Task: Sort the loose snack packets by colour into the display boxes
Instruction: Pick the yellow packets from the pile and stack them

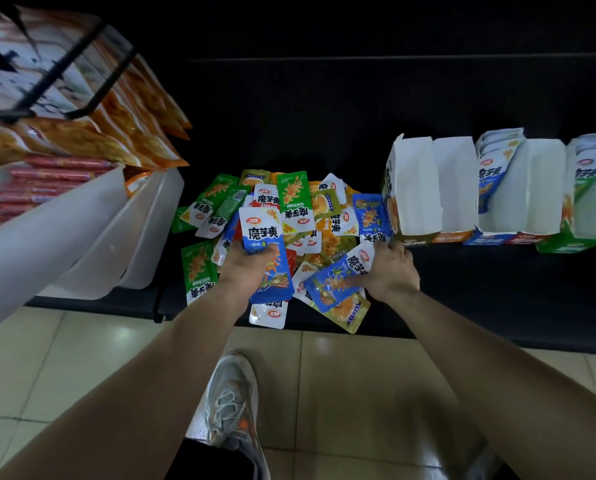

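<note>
Firmly, left hand [248,268] grips a blue stack [260,233], white ends pointing away; right hand [390,268] pinches a diagonal blue packet [331,284].

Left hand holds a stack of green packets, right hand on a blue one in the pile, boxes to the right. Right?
No: in the head view the left hand grips blue packets, not green. The rest stands: right hand on a blue packet in the pile, display boxes to the right.
</note>
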`<state>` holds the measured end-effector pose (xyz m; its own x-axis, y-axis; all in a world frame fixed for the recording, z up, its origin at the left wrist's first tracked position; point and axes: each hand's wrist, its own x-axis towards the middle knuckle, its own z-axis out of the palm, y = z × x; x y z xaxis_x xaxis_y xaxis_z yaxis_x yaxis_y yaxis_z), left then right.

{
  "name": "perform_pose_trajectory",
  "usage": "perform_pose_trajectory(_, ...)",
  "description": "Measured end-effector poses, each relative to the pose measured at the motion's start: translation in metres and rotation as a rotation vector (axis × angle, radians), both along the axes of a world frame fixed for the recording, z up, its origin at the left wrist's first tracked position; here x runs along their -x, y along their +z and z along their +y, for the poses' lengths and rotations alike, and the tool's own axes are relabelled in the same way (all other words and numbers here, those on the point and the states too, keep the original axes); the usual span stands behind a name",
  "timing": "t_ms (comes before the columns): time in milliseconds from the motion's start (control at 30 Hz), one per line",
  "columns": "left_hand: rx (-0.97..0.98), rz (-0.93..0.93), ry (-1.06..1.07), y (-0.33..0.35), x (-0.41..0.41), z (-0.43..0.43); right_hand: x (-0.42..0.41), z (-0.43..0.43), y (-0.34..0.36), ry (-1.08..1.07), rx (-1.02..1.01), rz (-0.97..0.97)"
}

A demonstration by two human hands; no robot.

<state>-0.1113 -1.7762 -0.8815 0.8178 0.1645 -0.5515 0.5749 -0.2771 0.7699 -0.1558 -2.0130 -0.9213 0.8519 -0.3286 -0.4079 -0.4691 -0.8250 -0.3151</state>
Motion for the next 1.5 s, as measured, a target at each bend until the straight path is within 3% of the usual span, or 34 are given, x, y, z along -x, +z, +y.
perform_pose_trajectory(167,0.022,-0.034,-0.084,0.032,0.003,-0.011,-0.004,-0.021,0.047,0.07,-0.392,-0.066)
perform_pose_trajectory(233,0.032,-0.059,-0.164,0.057,0.006,-0.02,-0.003,-0.031,0.092,0.125,-0.459,-0.083)
perform_pose_trajectory(400,0.153,-0.105,-0.361,0.141,0.038,-0.041,0.037,-0.044,0.232,0.093,-0.842,-0.038)
perform_pose_trajectory(567,0.394,-0.14,-0.434,0.214,0.099,-0.056,0.109,-0.042,0.307,0.026,-0.964,-0.215)
perform_pose_trajectory(700,0.527,-0.162,-0.427,0.242,0.14,-0.073,0.143,-0.038,0.319,-0.131,-1.012,-0.378)
perform_pose_trajectory(833,0.483,-0.235,-0.447,0.241,0.157,-0.086,0.146,-0.032,0.316,-0.211,-1.016,-0.445)
perform_pose_trajectory(967,0.478,-0.236,-0.368,0.237,0.148,-0.098,0.149,-0.033,0.31,-0.151,-1.114,-0.373)
perform_pose_trajectory(1267,0.581,-0.038,-0.201,0.233,0.113,-0.124,0.115,-0.044,0.281,-0.22,-1.025,-0.356)
perform_pose_trajectory(1500,0.48,-0.19,-0.277,0.218,0.101,-0.134,0.101,-0.054,0.27,-0.236,-1.043,-0.381)
